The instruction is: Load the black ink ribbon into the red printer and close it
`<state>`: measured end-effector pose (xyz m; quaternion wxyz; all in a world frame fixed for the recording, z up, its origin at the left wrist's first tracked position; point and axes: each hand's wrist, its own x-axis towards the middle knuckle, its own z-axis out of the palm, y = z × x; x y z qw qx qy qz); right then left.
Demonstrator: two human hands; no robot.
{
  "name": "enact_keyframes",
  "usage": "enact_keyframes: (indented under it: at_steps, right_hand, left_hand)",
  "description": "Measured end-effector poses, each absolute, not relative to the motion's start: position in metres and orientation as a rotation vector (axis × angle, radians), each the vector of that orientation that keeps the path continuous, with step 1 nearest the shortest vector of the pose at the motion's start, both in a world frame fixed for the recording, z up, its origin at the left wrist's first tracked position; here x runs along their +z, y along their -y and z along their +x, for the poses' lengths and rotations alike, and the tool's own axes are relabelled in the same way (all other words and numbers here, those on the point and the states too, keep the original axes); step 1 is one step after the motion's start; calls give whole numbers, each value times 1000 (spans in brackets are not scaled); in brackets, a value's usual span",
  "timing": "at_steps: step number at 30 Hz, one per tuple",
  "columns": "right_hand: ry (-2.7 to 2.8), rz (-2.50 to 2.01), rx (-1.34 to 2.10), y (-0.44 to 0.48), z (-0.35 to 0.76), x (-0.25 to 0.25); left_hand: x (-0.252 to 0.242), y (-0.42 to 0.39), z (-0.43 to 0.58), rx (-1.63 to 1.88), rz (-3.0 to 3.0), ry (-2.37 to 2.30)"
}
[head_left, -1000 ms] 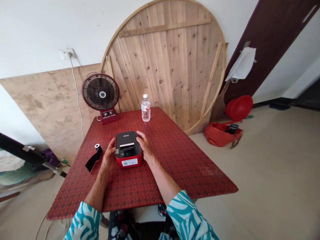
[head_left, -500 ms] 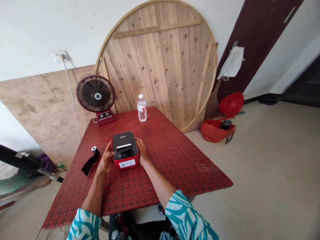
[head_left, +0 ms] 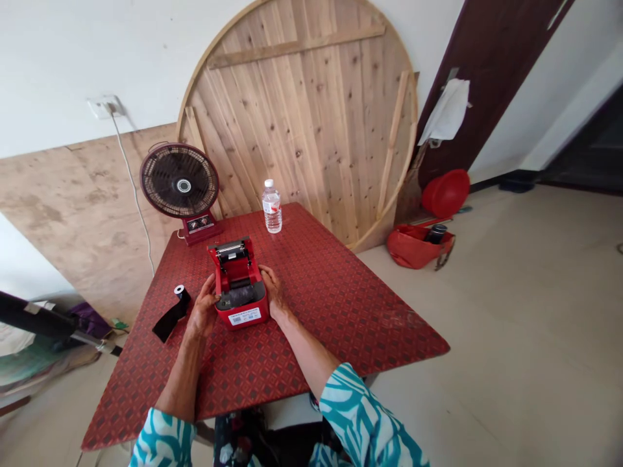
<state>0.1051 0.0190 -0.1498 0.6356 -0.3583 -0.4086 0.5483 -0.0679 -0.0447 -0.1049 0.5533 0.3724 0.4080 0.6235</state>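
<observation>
The red printer (head_left: 241, 296) sits on the table (head_left: 341, 318), its lid (head_left: 230, 253) tipped up. The left hand (head_left: 201, 314) grips the printer's left side, thumb near its front corner; the right hand (head_left: 273, 293) grasps its right side. Left of the printer lies a black roll (head_left: 183, 296), partly unwound. Behind the printer stand a bottle (head_left: 272, 209) and, farther left, a fan (head_left: 181, 183).
</observation>
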Motion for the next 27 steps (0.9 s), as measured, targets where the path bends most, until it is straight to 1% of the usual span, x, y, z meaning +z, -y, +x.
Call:
enact_keyframes:
  at_steps: [3,5,7,9,13,15,22,27]
  right_hand:
    - [931,-835,1262,-18,105,-145]
    - [929,-845,1256,-18,106,-142]
    - [933,-852,1243,-17,106,-141]
    - [946,-851,1227,-17,107,-141]
    - [966,-855,1220,-16,108,-140]
    - [963,-860,1223,-16,108,-139]
    - [931,-847,1209,-18,106,-140]
    - [944,-852,1212,-17,107,-140]
  left_hand:
    - [-96,47,-70,1487,1003,-1075]
    - [-85,45,-70,1546,1207,-1212]
    - [-70,39,-66,1525,1450,-1322]
    - [-54,27,-60,1348,1650,-1374]
    - [-33,-7,-47,766,1932,-1457]
    - [-31,-22,-42,613,1984,-1454]
    - [-34,-37,-40,548,1995,-1411]
    - [-13,-10,-48,683,2019,-1415]
